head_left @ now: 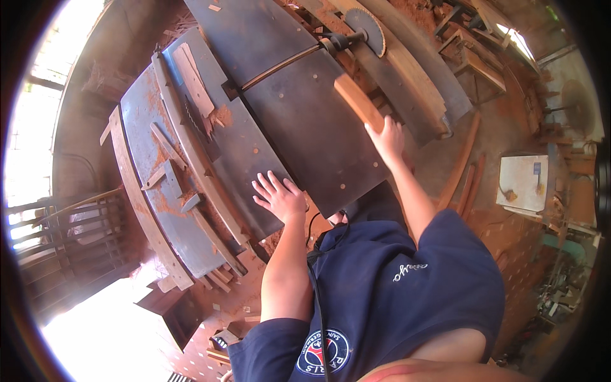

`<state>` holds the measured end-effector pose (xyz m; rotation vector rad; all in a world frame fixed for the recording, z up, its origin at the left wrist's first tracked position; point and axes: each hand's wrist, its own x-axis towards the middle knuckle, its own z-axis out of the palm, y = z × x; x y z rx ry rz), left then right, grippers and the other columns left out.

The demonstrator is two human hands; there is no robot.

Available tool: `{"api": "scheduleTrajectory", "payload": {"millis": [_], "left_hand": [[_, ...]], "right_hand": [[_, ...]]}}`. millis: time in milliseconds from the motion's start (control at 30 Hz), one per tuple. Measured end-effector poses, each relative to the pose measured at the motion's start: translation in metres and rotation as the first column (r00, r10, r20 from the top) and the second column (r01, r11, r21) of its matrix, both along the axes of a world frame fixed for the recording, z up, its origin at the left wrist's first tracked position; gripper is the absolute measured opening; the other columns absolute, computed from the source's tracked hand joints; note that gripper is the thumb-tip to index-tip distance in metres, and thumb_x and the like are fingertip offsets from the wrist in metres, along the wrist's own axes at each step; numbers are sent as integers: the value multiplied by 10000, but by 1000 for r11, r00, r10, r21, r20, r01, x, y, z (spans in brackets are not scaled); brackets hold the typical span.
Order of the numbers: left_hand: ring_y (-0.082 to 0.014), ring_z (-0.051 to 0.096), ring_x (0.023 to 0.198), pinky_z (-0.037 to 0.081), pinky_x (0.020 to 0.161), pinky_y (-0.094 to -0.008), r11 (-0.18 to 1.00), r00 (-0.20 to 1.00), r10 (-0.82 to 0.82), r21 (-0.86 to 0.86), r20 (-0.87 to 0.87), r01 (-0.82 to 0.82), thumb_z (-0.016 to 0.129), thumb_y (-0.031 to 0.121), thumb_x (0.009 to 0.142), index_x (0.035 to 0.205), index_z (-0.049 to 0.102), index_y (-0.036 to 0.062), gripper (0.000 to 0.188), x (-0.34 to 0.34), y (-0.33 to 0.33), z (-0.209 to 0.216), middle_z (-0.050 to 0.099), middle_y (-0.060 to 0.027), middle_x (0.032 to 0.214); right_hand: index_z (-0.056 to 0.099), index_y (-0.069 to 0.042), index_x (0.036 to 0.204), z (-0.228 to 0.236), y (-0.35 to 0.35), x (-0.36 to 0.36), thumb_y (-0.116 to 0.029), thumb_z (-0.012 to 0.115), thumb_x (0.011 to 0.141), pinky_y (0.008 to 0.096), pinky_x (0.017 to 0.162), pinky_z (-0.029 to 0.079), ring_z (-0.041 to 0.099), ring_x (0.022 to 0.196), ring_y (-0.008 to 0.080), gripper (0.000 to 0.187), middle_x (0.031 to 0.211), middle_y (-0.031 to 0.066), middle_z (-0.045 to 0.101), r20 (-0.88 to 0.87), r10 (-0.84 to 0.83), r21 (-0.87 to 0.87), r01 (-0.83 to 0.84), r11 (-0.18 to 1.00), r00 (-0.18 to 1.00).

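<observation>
Two hands point(280, 199) point(387, 141), the right around a wooden block point(358, 100)

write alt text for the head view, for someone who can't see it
A person's right hand grips one end of a wooden block beside a dark metal machine table, while the open left hand is spread at the table's near edge. Farther off stands a toothed circular saw blade; wood scraps lie to the left.

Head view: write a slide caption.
Right hand holding a wooden block by one end, left hand spread at the near edge of a dark machine table.
</observation>
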<state>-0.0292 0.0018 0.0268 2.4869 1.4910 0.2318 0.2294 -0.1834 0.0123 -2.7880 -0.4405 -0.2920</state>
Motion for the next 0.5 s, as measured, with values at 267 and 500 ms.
{"api": "scheduleTrajectory", "payload": {"millis": [267, 500], "left_hand": [[-357, 172, 1557, 107, 1222, -606, 999, 999, -28, 18, -20, 28, 454, 300, 1021, 1502, 427, 72, 534, -4, 0, -3, 305, -152, 1645], [-360, 183, 1553, 118, 1217, -613, 999, 999, -26, 42, -18, 27, 460, 293, 1017, 1494, 434, 68, 528, -3, -1, -6, 319, -154, 1637]], "right_hand": [[638, -7, 1035, -4, 74, 110, -593, 747, 814, 509, 901, 541, 660, 1049, 386, 635, 1048, 190, 722, -186, -37, 22, 42, 999, 982], [629, -11, 1008, -3, 64, 103, -559, 773, 802, 497, 882, 549, 663, 1041, 390, 602, 1035, 197, 723, -190, 15, 12, -13, 1000, 982]]}}
